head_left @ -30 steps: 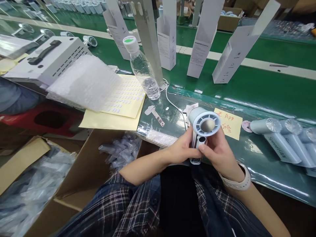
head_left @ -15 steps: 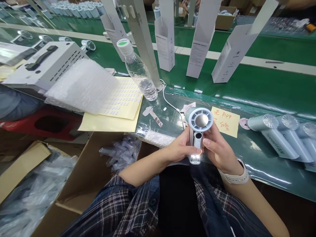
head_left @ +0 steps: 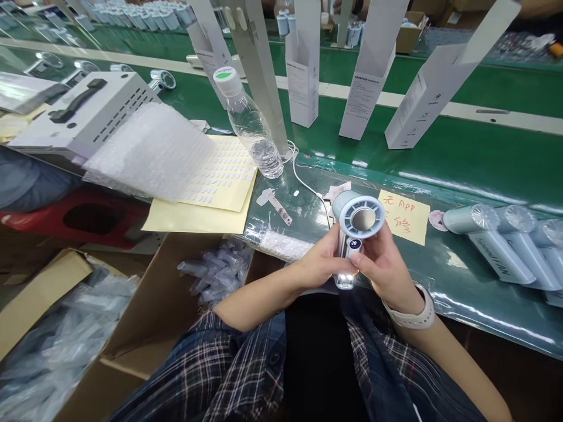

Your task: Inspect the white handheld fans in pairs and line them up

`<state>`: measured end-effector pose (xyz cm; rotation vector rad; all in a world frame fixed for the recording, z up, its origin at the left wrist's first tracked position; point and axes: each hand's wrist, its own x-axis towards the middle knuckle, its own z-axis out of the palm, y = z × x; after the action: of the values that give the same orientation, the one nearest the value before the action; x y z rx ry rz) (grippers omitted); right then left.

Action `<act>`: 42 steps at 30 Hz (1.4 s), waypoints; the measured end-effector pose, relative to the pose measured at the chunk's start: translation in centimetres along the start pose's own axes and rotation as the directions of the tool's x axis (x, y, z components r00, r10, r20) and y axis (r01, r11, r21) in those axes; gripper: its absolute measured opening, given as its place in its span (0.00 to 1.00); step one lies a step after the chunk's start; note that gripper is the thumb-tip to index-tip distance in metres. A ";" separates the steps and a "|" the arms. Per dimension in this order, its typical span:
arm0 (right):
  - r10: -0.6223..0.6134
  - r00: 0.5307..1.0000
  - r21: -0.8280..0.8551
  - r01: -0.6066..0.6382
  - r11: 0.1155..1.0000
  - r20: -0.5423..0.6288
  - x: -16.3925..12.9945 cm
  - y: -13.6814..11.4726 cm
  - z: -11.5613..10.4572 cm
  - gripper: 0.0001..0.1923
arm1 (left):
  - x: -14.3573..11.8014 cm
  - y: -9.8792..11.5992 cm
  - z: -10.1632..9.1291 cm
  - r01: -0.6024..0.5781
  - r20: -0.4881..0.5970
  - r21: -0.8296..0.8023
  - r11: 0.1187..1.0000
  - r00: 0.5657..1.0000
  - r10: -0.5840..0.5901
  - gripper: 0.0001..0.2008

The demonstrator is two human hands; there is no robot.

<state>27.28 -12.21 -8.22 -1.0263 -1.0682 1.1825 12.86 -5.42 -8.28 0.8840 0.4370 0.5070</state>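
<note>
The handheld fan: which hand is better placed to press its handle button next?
Probably the right hand: its thumb lies on the front of the handheld fan, under the lit display. The left hand grips the handle's side.

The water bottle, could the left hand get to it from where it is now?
Probably yes. The water bottle stands upright beyond the left hand, with only flat stickers and a thin white cable between. But that hand has its grip on the small fan, so it isn't free.

A pale blue fan (head_left: 361,218), a yellow note (head_left: 403,217) with red writing, a green belt (head_left: 461,158), plaid sleeves (head_left: 229,357).
</note>
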 end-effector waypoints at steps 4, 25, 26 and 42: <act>0.018 1.000 -0.092 -0.020 0.996 -0.024 0.2 -0.6 -2.1 0.43 | -0.4 0.8 -0.9 0.017 0.045 0.099 0.995 0.999 -0.022 0.35; -0.090 0.914 0.016 0.105 0.994 -0.395 -0.7 -3.4 -4.1 0.30 | -1.1 0.8 -0.1 0.181 0.474 -0.001 0.984 0.866 -0.159 0.40; -0.102 0.902 0.016 0.119 0.993 -0.419 -0.8 -3.8 -4.1 0.30 | -1.2 0.6 -0.1 0.228 0.530 -0.032 0.973 0.829 -0.177 0.38; -0.026 0.984 0.213 0.064 0.975 -0.177 -2.7 -5.6 -2.7 0.30 | -0.4 -0.9 -4.3 -0.433 0.159 0.633 0.642 0.884 0.440 0.26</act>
<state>30.83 -15.59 -3.54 -0.9102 -0.8013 1.1244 10.36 -3.49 -11.43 1.7052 0.4108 0.8293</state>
